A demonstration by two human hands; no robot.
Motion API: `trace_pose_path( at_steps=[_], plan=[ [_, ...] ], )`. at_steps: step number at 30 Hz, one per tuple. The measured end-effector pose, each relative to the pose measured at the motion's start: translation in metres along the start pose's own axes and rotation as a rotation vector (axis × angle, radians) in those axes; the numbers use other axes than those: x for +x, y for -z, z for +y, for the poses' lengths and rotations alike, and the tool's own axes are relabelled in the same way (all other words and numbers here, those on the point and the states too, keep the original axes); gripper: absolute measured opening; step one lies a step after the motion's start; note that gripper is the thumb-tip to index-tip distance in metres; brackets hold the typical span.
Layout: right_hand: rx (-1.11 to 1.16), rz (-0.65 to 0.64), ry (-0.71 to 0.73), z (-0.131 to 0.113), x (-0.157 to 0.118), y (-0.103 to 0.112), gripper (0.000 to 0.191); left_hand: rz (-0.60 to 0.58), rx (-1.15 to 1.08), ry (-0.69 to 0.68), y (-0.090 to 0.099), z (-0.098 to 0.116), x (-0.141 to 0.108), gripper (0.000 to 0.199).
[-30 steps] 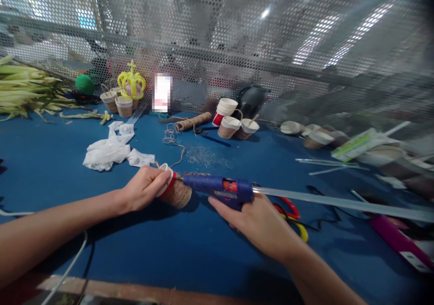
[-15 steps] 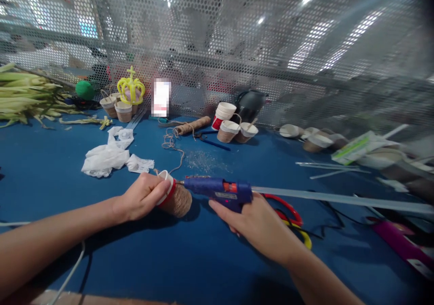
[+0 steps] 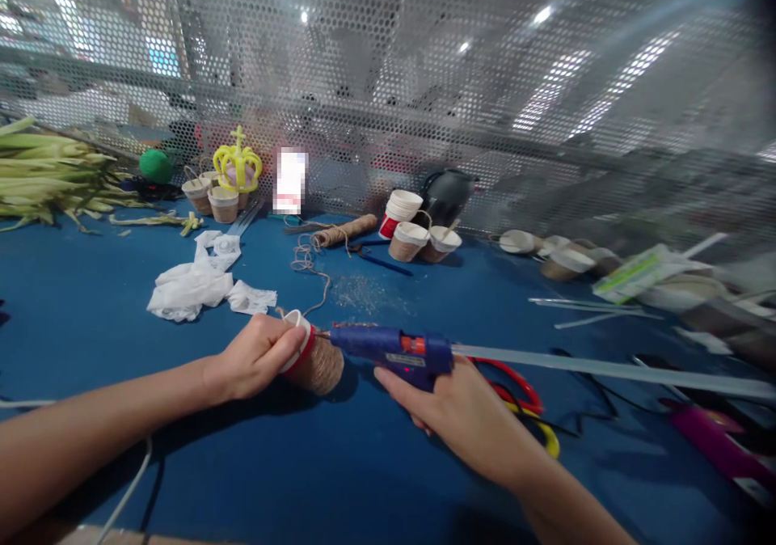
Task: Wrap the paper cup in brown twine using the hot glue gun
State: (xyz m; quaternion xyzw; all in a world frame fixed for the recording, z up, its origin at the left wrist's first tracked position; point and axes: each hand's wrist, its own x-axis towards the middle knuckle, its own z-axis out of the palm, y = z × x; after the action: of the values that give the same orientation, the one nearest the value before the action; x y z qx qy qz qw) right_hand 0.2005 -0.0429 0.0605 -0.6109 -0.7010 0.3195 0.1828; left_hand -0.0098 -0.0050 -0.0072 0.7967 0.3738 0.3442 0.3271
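A paper cup (image 3: 318, 365) wrapped in brown twine lies tilted, its white rim and red band toward my left hand (image 3: 258, 355), which pinches it at the rim. My right hand (image 3: 464, 411) is wrapped round the handle of a blue glue gun (image 3: 388, 349). The gun's nozzle meets the cup near the red band, and a long clear glue stick (image 3: 606, 369) sticks out of its back. From the cup a thin strand of twine runs back to a twine roll (image 3: 345, 230).
Crumpled white cloth (image 3: 191, 286) lies left of centre. Behind stand twine-wrapped cups (image 3: 409, 242), a yellow crown (image 3: 238, 165) and a bright phone (image 3: 290, 181). Red-and-yellow-handled scissors (image 3: 515, 383) lie beside my right hand. Husks (image 3: 54, 173) fill the far left; loose glue sticks (image 3: 594, 306) lie right.
The whole view has shifted slightly, with things sitting a little lower in the picture. Both hands keep their hold, and the nozzle stays at the cup.
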Motion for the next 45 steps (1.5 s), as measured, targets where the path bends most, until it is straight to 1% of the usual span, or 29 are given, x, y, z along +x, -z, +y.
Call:
trace_pose_path(
  at_steps=[5, 7, 9, 11, 14, 17, 22, 24, 27, 29, 34, 37, 40, 45],
  plan=[
    [-0.028, 0.013, 0.021, -0.004, 0.000, 0.002, 0.018, 0.014, -0.019, 0.014, 0.000, 0.000, 0.001, 0.039],
    [-0.075, 0.034, 0.080, -0.004, 0.000, 0.003, 0.018, 0.019, -0.028, 0.024, -0.001, 0.001, 0.001, 0.039],
    [-0.135, 0.057, 0.167, -0.004, -0.001, 0.003, 0.016, 0.027, -0.044, 0.059, -0.001, 0.001, 0.002, 0.039],
    [-0.174, 0.073, 0.223, -0.002, -0.002, 0.003, 0.015, 0.030, -0.080, 0.115, -0.002, 0.001, 0.002, 0.040],
    [-0.196, 0.120, 0.242, 0.002, -0.004, -0.001, 0.016, 0.037, -0.148, 0.202, -0.004, 0.001, 0.004, 0.042],
    [-0.218, 0.169, 0.282, 0.008, -0.005, -0.007, 0.015, 0.049, -0.208, 0.255, -0.004, 0.003, 0.006, 0.046],
    [-0.240, 0.155, 0.300, 0.016, -0.006, -0.014, 0.012, 0.015, -0.310, 0.307, -0.004, 0.007, 0.007, 0.052],
    [-0.250, 0.152, 0.294, 0.016, -0.007, -0.015, 0.013, 0.016, -0.315, 0.308, -0.004, 0.007, 0.007, 0.052],
    [-0.255, 0.166, 0.295, 0.013, -0.007, -0.012, 0.014, 0.047, -0.251, 0.297, -0.003, 0.006, 0.006, 0.052],
    [-0.271, 0.164, 0.298, 0.010, -0.006, -0.010, 0.015, 0.046, -0.229, 0.288, -0.003, 0.005, 0.006, 0.051],
    [-0.261, 0.111, 0.283, 0.009, -0.006, -0.013, 0.015, 0.029, -0.287, 0.303, -0.004, 0.005, 0.006, 0.051],
    [-0.274, 0.125, 0.296, 0.011, -0.006, -0.014, 0.017, 0.028, -0.285, 0.297, -0.004, 0.005, 0.005, 0.050],
    [-0.275, 0.142, 0.327, 0.013, -0.005, -0.009, 0.017, 0.040, -0.205, 0.257, -0.005, 0.003, 0.005, 0.048],
    [-0.280, 0.104, 0.347, 0.014, -0.004, 0.001, 0.019, 0.049, -0.054, 0.130, -0.003, 0.001, 0.003, 0.041]
  ],
)
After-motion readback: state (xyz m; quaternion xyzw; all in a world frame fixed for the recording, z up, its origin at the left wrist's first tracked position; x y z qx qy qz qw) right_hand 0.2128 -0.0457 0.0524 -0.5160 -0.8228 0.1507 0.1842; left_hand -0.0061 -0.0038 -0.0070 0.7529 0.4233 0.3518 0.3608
